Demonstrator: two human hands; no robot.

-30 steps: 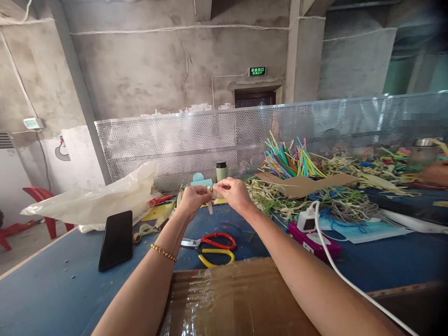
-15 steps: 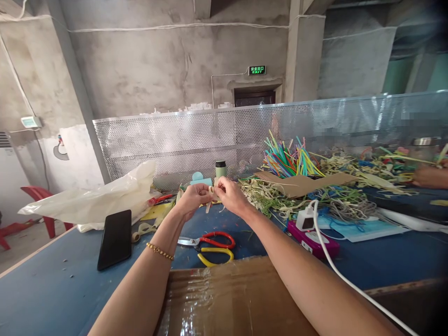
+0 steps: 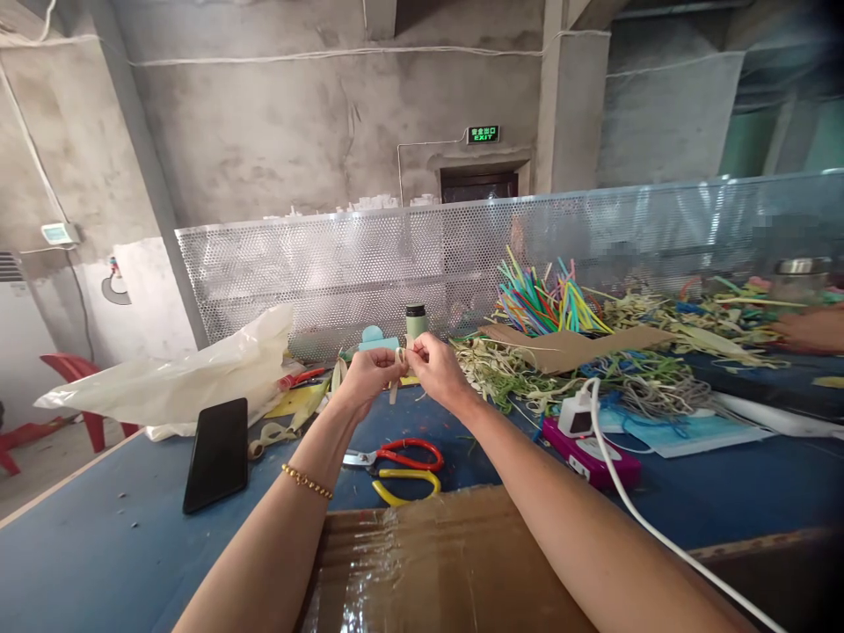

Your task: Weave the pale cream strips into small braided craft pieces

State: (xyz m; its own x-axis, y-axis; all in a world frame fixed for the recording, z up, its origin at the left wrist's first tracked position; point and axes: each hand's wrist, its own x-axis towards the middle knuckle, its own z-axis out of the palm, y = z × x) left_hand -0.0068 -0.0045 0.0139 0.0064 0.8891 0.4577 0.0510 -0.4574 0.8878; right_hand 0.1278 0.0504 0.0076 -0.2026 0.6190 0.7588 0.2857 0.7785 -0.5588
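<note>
- Your left hand, with a bracelet of round gold-coloured beads on its wrist, pinches a narrow, flat, cream-coloured strip between thumb and fingers.
- Your right hand is closed at the fingertips on the same strip, just beside the left fingertips.
- The strip is located between both hands, above the blue-topped table; one end hangs below the left fingertips. Its material cannot be determined.
- Scissors with metal blades, one red handle and one yellow handle lie on the table between your forearms.
- A brown cardboard box with glossy clear tape is nearest to you, under the line of your forearms.
- A black rectangular phone lies left of your left forearm, near a translucent cream plastic bag.
- A pale green bottle with a black cap stands beyond your hands.
- To the right of your right hand lies a tangled heap of green and cream strips; a magenta box-shaped unit carries a white plug.
</note>
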